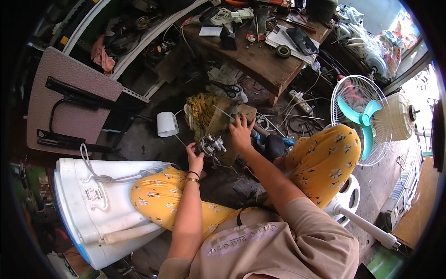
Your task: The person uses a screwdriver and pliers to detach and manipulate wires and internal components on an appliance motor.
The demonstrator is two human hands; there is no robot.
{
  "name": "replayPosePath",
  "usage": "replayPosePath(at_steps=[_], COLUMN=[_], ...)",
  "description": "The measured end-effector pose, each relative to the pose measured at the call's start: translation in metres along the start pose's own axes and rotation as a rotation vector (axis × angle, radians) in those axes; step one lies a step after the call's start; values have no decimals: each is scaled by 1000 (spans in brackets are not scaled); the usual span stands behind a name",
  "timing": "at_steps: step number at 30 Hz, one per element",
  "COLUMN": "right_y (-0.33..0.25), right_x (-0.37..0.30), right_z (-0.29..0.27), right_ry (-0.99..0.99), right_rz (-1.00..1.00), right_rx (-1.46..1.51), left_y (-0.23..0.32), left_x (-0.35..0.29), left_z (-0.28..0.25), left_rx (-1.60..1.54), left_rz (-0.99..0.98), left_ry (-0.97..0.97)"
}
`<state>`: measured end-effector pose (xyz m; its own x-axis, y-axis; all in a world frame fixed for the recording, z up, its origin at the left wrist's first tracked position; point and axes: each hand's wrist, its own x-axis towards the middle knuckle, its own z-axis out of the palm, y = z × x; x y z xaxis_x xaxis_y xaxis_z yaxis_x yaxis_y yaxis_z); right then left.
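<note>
- Left hand (pixel 194 156) is closed around a small metal part (pixel 211 144), a cluster of silvery fittings with thin wires trailing off it, held just above the person's knees.
- Right hand (pixel 241 131) lies spread, fingers fanned, pressing down on a wooden block (pixel 222 122) right beside that part; it grips nothing, it steadies.
- My read on the part: light, rigid, with knobbly edges that give good purchase, but the wires look thin and easy to snag or bend, so the solid metal body is the place to hold it, not the leads.
- The block looks heavy enough to sit firm under a flat palm; rough, worn timber, squared corners.
- Just behind it, a tangle of yellow cord (pixel 200 110), soft and loose, slumps on the floor.
- To the left of that, a small white plastic cup (pixel 167 123), smooth and pale.
- Down at the left, a big white plastic housing (pixel 100 204) with a white cable knotted across its top, glossy and rounded.
- Out to the right, a standing fan (pixel 360 118): wire cage, teal blades, hard plastic.
- Beyond, a dark wooden table (pixel 260 60) crowded with tools, tape and papers.
</note>
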<state>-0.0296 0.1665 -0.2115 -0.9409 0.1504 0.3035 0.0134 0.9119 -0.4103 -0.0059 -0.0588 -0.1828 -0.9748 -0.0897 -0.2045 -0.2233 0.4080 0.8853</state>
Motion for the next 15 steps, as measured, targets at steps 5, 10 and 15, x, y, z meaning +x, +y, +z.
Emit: replayPosePath(at_steps=[5,10,15], right_y=[-10,-6,-19], right_x=[19,27,41], right_z=[-10,-12,-20], right_ry=[32,-166,-219], right_rz=[-110,62,156], right_rx=[99,450,705], left_y=[13,26,22], left_x=[-1,17,37], left_z=[-4,17,13], left_rx=[182,310,252], left_rz=[22,161,343], left_ry=[-32,-81,-85])
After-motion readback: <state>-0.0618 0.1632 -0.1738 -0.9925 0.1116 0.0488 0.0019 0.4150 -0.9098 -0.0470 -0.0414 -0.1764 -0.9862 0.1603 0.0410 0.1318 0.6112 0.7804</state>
